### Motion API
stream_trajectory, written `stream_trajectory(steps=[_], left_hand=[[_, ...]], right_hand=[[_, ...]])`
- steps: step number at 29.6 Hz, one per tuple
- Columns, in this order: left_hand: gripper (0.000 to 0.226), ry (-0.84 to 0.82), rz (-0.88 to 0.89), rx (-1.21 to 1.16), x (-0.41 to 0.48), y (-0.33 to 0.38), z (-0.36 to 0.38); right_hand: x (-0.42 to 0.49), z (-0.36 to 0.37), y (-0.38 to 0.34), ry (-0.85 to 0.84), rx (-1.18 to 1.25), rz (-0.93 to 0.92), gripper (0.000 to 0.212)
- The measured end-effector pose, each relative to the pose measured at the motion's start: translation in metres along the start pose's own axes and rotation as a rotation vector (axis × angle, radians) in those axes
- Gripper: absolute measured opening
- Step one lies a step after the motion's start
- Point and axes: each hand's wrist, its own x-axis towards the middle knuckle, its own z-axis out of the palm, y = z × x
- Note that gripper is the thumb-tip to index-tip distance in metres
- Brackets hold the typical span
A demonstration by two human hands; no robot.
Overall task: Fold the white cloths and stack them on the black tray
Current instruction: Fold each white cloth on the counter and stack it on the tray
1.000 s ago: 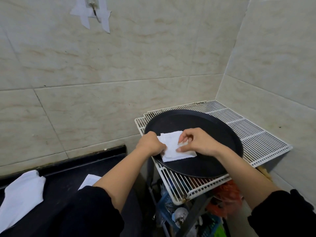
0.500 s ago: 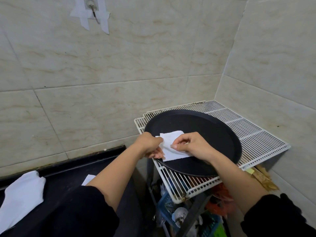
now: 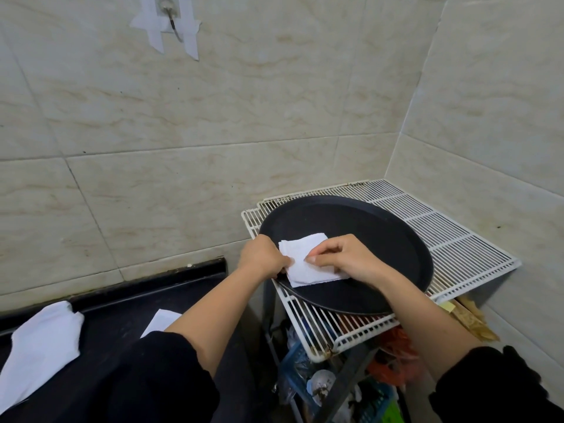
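Folded cloth (image 3: 297, 251): white, small, several layers. It lies flat on the black tray (image 3: 366, 233), inside the near-left rim, and we see nothing stacked under it. It is close to square, so we mark no clear long axis. Its edges sit skewed to the tray's near rim.

The cloth is between both hands. The left grip (image 3: 262, 257) is at its left edge with the fingers curled and the tips tucked at the edge by the tray rim, and we read that as pinching the edge. The right grip (image 3: 345, 257) comes over the right side with bent fingers, thumb and forefinger meeting on the top layer and pinching it. The heel of that hand covers the cloth's right corner.

The tray rests on a white wire rack (image 3: 457, 245) in the wall corner, and its near rim hangs past the rack's near-left edge.

Left of the rack is the black surface (image 3: 116, 312). A large loose cloth (image 3: 42, 346) lies at its left edge, unfolded. A second cloth (image 3: 160, 322) lies nearer the surface's right edge, partly hidden by the left forearm.

We judge this cloth as placed, or getting a last squaring. One is down and at least two are left. The next move turns on one relation: the remaining cloths lie left of the tray and nearer to us, across the gap. The left grip is nearer to them, and the second cloth is the closest pick.

Baskets and bags show under the rack, too cluttered to label.
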Motion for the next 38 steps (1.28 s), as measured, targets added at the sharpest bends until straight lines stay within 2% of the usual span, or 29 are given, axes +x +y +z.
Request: stream_trajectory(steps=[3,6,8,15,19,22,27,31,35,38], left_hand=[[0.029,0.033,0.05,0.078,0.0,-0.002,0.002],[0.025,0.067,0.098,0.089,-0.004,-0.003,0.004],[0.02,0.09,0.107,-0.003,-0.006,-0.007,0.001],[0.012,0.353,0.113,-0.332,-0.016,-0.059,-0.042],[0.018,0.494,0.059,-0.341,-0.024,-0.105,-0.065],[0.02,0.574,-0.037,-0.288,-0.041,-0.161,-0.076],[0.017,0.458,-0.313,-0.194,-0.074,-0.266,-0.055],[0.017,0.296,-0.431,-0.217,-0.103,-0.313,-0.028],[0.009,0.196,-0.401,-0.181,-0.118,-0.33,-0.008],[0.006,0.096,-0.315,-0.146,-0.118,-0.328,0.004]], right_hand=[[0.01,0.0,0.006,0.204,-0.214,0.001,0.014],[0.015,0.004,0.01,0.156,-0.331,0.057,0.013],[0.017,0.006,0.006,0.15,-0.354,0.048,0.013],[0.03,0.047,-0.05,0.115,-0.328,-0.143,0.014],[0.044,0.097,-0.079,0.104,-0.313,-0.215,0.015],[0.047,0.157,-0.084,0.015,-0.232,-0.192,0.01],[0.043,0.25,-0.049,-0.186,-0.26,-0.03,0.01],[0.034,0.294,-0.004,-0.305,-0.328,0.173,0.013],[0.028,0.321,0.028,-0.361,-0.39,0.257,0.017],[0.032,0.331,0.038,-0.344,-0.37,0.219,0.025]])
